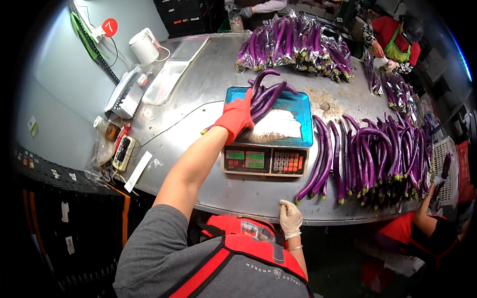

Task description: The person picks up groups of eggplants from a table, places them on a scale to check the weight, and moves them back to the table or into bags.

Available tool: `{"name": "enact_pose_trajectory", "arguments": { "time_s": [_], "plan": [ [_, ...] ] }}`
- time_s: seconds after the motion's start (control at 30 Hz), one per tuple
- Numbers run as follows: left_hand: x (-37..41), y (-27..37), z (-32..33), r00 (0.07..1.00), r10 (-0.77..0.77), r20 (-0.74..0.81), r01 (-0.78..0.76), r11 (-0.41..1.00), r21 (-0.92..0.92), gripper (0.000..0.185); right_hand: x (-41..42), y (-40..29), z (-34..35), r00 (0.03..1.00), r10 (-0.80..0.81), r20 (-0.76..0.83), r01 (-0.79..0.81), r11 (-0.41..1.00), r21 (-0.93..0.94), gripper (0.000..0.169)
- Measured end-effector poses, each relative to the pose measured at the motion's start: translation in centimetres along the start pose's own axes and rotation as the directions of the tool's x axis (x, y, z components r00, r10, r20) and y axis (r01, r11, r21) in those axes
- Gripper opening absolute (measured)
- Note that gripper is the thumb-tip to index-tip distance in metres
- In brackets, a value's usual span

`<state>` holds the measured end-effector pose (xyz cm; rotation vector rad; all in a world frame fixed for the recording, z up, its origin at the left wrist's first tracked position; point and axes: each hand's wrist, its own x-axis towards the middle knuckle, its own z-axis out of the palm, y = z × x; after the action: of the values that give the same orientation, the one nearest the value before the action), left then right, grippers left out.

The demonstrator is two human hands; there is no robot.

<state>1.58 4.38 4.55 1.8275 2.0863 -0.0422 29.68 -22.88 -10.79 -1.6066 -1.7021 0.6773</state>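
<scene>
My left hand (pixel 236 115), in a red rubber glove, is wrapped around several long purple eggplants (pixel 266 100) over the pan of a digital weighing scale (pixel 286 123). Their curved ends stick out beyond the fingers, and a green stem end shows on the near side of the wrist. The glove hides part of the bunch. Below the blue-rimmed pan, the lit display and keypad (pixel 287 161) face me. At the table's front edge my right hand (pixel 290 219), in a pale thin glove, has its fingers curled in, with nothing visible in them.
Loose eggplants (pixel 372 149) are heaped right of the scale. Bagged eggplants (pixel 287 44) lie at the back. A white kettle (pixel 144 46), a power strip (pixel 124 152) and a cable stand left. Co-workers are at the far right, near a white crate (pixel 445 167).
</scene>
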Motion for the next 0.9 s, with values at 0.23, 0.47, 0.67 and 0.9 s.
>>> {"name": "enact_pose_trajectory", "arguments": {
  "time_s": [0.23,0.47,0.67,0.9],
  "plan": [
    [1.0,1.1,2.0,0.992,-0.057,-0.109,0.077,0.980,0.184,0.121,0.3,-1.0,0.1,0.999,0.006,-0.046,-0.009,0.997,-0.076,0.012],
    [1.3,-1.3,0.6,0.991,0.112,-0.067,-0.094,0.970,0.225,0.114,0.4,-1.6,0.6,0.997,-0.010,-0.076,0.000,0.990,-0.139,0.011],
    [1.0,-2.9,-2.4,0.992,0.126,-0.031,-0.126,0.992,0.024,0.108,0.6,-1.8,0.7,0.997,0.006,-0.083,-0.019,0.988,-0.153,0.012],
    [4.7,-11.6,-8.7,0.993,-0.007,-0.119,-0.022,0.971,-0.238,0.109,1.0,-2.2,1.1,0.996,0.051,-0.080,-0.067,0.976,-0.206,0.012]
  ]
}}
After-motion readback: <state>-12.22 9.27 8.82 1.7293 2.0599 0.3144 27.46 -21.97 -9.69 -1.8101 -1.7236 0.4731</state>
